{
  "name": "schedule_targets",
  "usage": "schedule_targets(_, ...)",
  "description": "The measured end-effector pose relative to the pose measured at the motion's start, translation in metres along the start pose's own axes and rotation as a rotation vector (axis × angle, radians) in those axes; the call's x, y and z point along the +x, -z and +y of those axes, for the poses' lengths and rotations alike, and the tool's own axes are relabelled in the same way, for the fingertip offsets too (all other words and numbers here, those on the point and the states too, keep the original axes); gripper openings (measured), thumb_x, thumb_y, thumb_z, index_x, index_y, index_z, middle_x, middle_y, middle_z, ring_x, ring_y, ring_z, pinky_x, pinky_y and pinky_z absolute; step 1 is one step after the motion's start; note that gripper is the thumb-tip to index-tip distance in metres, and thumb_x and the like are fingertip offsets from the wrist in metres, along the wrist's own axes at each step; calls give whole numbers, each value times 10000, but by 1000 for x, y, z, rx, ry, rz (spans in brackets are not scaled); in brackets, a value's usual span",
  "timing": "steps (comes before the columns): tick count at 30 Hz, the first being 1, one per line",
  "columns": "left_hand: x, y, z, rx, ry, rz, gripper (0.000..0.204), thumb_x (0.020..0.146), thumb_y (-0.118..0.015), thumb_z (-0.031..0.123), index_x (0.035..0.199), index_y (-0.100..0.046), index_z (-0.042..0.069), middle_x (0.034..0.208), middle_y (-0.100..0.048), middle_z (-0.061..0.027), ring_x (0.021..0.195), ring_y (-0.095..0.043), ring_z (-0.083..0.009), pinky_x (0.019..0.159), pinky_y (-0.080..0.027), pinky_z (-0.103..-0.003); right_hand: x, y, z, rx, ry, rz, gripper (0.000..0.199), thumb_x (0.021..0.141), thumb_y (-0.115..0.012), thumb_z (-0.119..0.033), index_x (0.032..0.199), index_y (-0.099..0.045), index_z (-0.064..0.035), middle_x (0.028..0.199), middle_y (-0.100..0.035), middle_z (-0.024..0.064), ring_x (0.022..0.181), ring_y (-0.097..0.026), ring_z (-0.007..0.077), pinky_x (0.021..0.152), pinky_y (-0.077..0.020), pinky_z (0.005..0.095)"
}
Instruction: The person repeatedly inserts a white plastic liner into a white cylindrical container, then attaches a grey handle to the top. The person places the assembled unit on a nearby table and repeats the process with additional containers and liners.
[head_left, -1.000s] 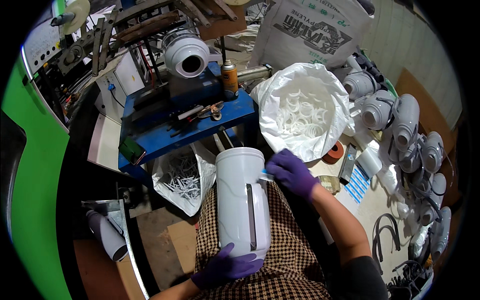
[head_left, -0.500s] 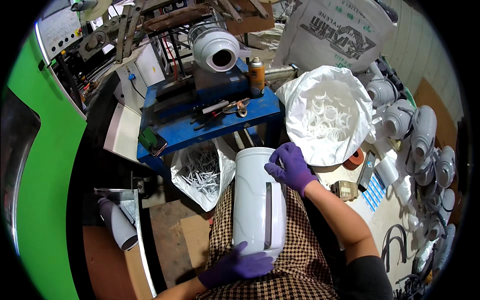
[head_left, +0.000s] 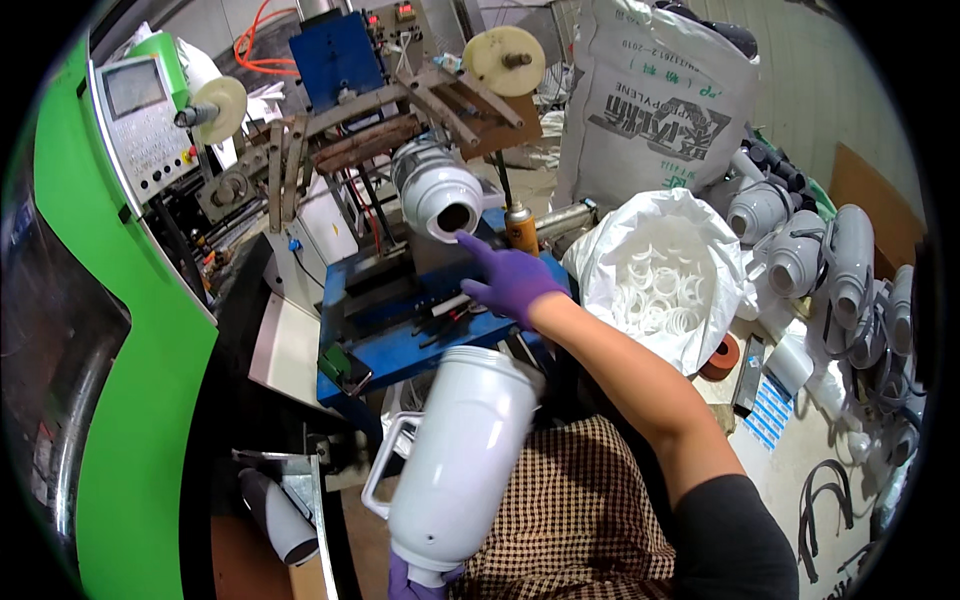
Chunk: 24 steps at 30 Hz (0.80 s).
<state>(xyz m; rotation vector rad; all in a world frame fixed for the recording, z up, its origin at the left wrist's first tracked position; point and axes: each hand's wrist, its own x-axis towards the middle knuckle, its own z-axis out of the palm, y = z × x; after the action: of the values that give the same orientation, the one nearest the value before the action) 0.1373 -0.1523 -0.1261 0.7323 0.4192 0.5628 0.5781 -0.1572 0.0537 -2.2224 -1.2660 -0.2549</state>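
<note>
My left hand (head_left: pixel 408 582), in a purple glove, grips the narrow bottom end of a glossy light-grey plastic jug body (head_left: pixel 462 455). The jug tilts over my lap, its wide ringed end up and its loop handle to the left. A small dark hole shows low on its side. My right hand (head_left: pixel 512 282), also gloved in purple, reaches forward with fingers apart and nothing in it. Its index fingertip is by the lower rim of a similar grey jug body (head_left: pixel 438 190) on the blue bench (head_left: pixel 400 367); whether they touch I cannot tell.
An orange spray can (head_left: pixel 521 230), hand tools (head_left: pixel 445 318) and a phone-like device (head_left: pixel 344 368) are on the bench. To the right stands a white sack (head_left: pixel 605 290) of white plastic rings, with several grey jug bodies (head_left: pixel 795 255) beyond. A green machine (head_left: pixel 150 420) borders the left.
My right hand has left the jug on my lap and reached forward to the bench. My left hand now holds that jug by its bottom, turned with its handle leftward. The view has shifted.
</note>
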Motion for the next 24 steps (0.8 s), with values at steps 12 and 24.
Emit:
schedule_targets(12, 75, -10, 95, 659, -761, 70, 637, 1000, -579, 209, 1569, -307, 116, 1502, -442, -142, 1275, -559, -320, 957, -546, -448, -310, 1, 12, -192, 537, 517, 275, 736, -710, -272, 879, -614, -57, 876, -620, 104, 812, -612, 282, 753, -534, 439)
schedule_targets(24, 273, -301, 59, 2204, -1341, 186, 851, 744, -815, 322, 1507, -446, 252, 1589, -305, -147, 1318, -385, -524, 914, -557, -536, -374, 153, 55, 235, 194, 471, 405, 580, -944, -366, 804, -651, -199, 798, -652, 40, 699, -607, 275, 641, -461, 368)
